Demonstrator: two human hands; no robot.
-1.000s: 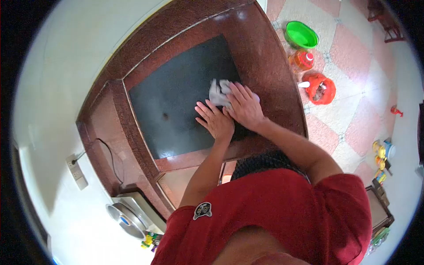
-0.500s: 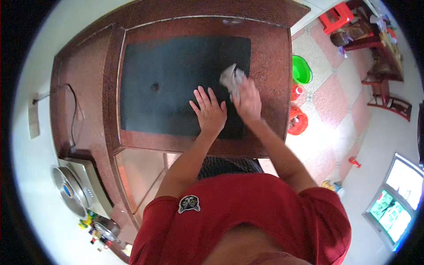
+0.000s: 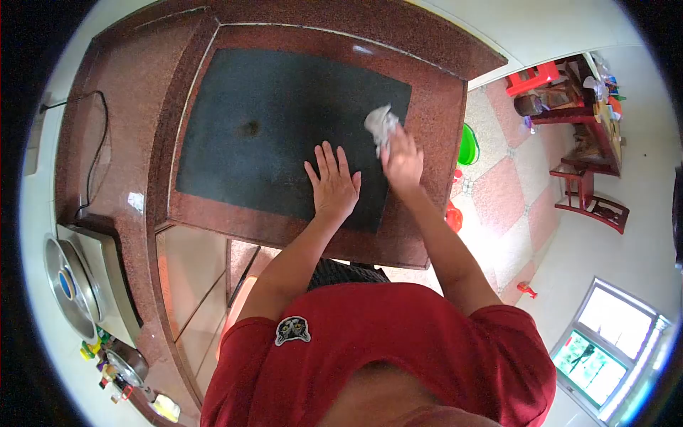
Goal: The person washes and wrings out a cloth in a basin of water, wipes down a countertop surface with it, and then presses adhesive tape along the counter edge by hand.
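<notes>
head view, from my remote seat: my right hand (image 3: pixel 403 162) has its fingers bunched on the near end of a crumpled pale-grey cloth (image 3: pixel 381 122), though blur hides how tightly. the cloth is at the right part of a flat, dark rectangular panel (image 3: pixel 284 89) on a reddish-brown speckled stone counter (image 3: pixel 435 114). my left hand (image 3: pixel 334 183) seems to rest palm down on the panel, fingers apart, holding nothing. i judge wiping to be the step in hand; the next stroke would call for even pressure, clear of the left fingers.
</notes>
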